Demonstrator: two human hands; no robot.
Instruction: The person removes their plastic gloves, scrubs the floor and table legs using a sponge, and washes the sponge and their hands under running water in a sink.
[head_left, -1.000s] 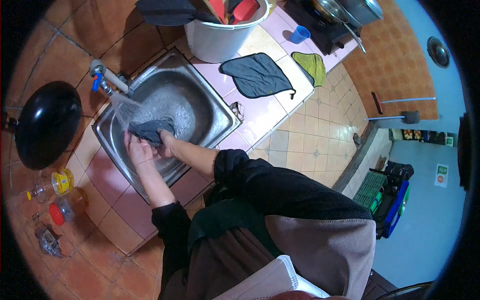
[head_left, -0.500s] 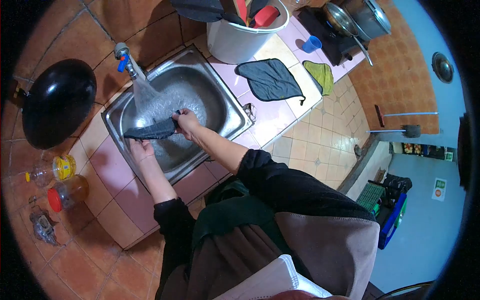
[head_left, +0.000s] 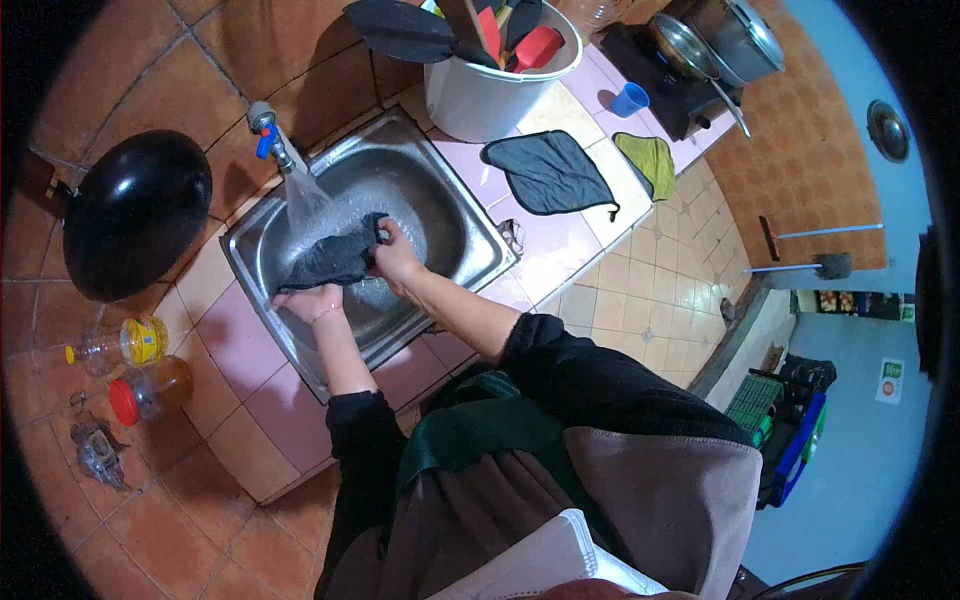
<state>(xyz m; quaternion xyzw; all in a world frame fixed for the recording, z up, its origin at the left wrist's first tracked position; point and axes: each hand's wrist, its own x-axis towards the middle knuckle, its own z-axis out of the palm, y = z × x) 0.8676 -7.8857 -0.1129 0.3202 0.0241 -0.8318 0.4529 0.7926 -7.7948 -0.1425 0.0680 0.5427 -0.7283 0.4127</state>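
Note:
Over the metal sink (head_left: 455, 180), a wet dark grey cloth (head_left: 335, 258) is stretched between my two hands. My right hand (head_left: 398, 255) pinches its right end, thumb on top. Palm turned up, my left hand (head_left: 312, 302) supports and grips the lower left end; part of its fingers is hidden beneath the fabric. Water pours from the tap (head_left: 265, 125) with the blue handle and falls into the basin just behind the cloth.
A white bucket of utensils (head_left: 470, 105) stands behind the sink. On the right counter lie a grey cloth (head_left: 552, 172) and a green cloth (head_left: 645, 165), near a blue cup (head_left: 629, 100) and a stove (head_left: 655, 85). A black wok (head_left: 137, 215) and jars (head_left: 150, 388) are at left.
The cloth has opened from a narrow folded strip into a wider piece, its right end raised toward the water. The whole view has shifted slightly.

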